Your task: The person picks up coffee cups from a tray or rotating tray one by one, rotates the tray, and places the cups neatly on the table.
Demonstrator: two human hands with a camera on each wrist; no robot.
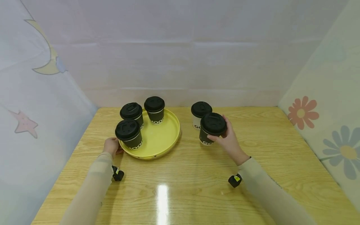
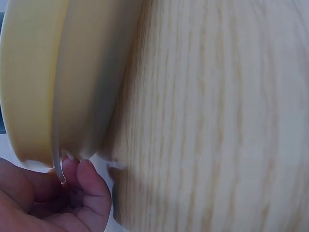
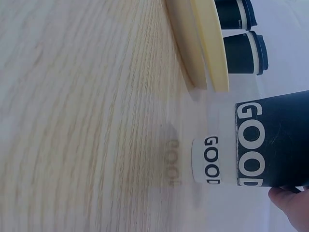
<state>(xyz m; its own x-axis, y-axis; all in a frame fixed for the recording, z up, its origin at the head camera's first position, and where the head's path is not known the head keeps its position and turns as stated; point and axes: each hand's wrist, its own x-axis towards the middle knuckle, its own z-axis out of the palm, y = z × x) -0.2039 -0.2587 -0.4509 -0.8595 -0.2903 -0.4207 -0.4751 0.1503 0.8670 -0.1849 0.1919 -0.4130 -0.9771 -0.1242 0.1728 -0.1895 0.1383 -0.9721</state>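
My left hand [image 1: 111, 146] pinches the left edge of a round yellow tray [image 1: 161, 142]; the left wrist view shows thumb and fingers on the tray's rim [image 2: 29, 87]. Three black-lidded paper coffee cups stand on the tray: a front-left cup [image 1: 132, 142], a cup behind it [image 1: 131, 110] and a far cup [image 1: 155, 116]. To the right of the tray, my right hand [image 1: 231, 142] grips a black coffee cup [image 1: 214, 125] with a black lid. That cup [image 3: 273, 140] hangs upright above the table, its sleeve lettered "GOOD". Behind it stands a white coffee cup [image 1: 197, 121].
A wooden table [image 1: 191, 187] lies beneath everything, with a bright light reflection near its front. Pale printed cloth walls [image 1: 180, 62] enclose the back and both sides. Small black devices are strapped at both wrists, the right one [image 1: 234, 180] and the left one [image 1: 118, 175].
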